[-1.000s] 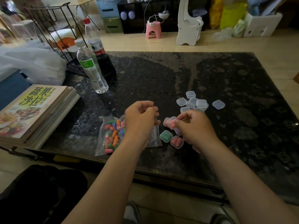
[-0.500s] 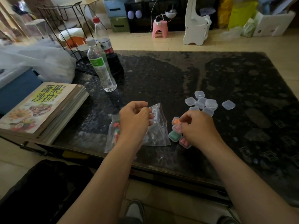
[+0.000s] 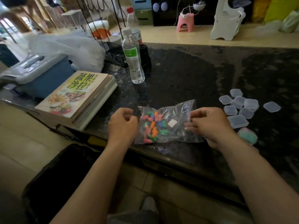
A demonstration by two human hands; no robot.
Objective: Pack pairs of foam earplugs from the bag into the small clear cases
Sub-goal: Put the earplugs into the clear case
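The flimsy, slippery bag (image 3: 176,135) wants holding by its edges: the left grip (image 3: 123,125) pinches one, the right grip's (image 3: 210,125) hold I cannot tell.

Earplugs (image 3: 152,126) are pink, orange, green, blue; the table (image 3: 186,75) is mottled black; one bottle (image 3: 132,57) wears a green label.

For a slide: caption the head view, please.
Left hand and right hand at either end of the clear bag of coloured earplugs; empty clear cases lie to the right.
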